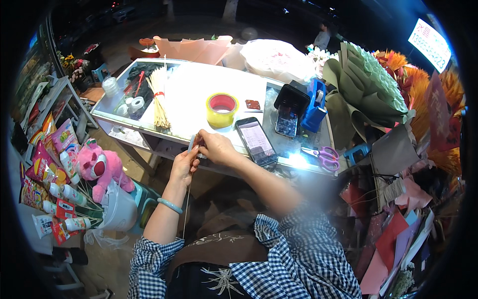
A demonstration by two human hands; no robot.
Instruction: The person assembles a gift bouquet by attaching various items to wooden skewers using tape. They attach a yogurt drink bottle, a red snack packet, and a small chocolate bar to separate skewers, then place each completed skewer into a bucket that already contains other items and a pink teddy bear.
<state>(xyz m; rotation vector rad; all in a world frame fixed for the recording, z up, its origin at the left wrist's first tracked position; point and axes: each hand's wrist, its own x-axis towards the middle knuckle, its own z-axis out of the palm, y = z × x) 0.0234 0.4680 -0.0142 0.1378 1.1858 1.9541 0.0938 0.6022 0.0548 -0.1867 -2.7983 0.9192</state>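
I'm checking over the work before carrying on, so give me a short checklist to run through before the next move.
1. Stick held: ok; the left hand grips the thin stick.
2. Right grip: cannot tell; the right hand meets the left at the pale piece, fingers hiding the contact.
3. Tape nearby: ok; the yellow roll sits on the counter just beyond the hands.
4. Other sticks bundled: ok; a red band circles the bundle.
5. Space beside right forearm clear: not ok; the nearer phone lies there.
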